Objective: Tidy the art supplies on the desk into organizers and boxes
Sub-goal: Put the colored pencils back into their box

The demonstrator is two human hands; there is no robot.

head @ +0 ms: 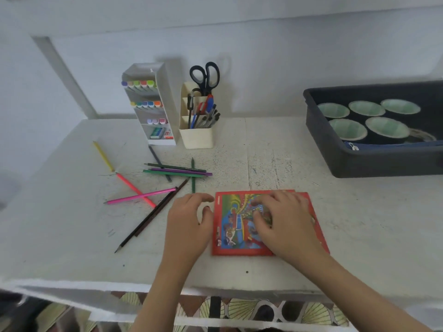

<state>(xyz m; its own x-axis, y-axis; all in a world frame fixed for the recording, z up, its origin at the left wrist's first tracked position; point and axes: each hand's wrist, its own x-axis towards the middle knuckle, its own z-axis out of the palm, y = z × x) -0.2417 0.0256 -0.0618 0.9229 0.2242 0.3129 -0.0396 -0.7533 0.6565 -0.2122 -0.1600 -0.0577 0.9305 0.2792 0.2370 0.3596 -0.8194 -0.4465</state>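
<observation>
Coloured pencils (pixel 177 171) lie at ten o'clock from the left hand (pixel 189 221) (the nearer one); it and the right hand (pixel 285 221), fingers bent, hold the red pencil box (pixel 231 236).

Behind the desk (pixel 263 144) it's just a plain pale wall (pixel 263 56), with a slanted white strip (pixel 60 75) running up it from the desk's back left corner. Below the desk's front edge you can see patterned fabric (pixel 242 309) with cream fan shapes, and a dark upright post (pixel 214 310) crossing it. There's a dark blurry thing (pixel 16 310) below the desk's front left corner, can't tell what it is.
</observation>
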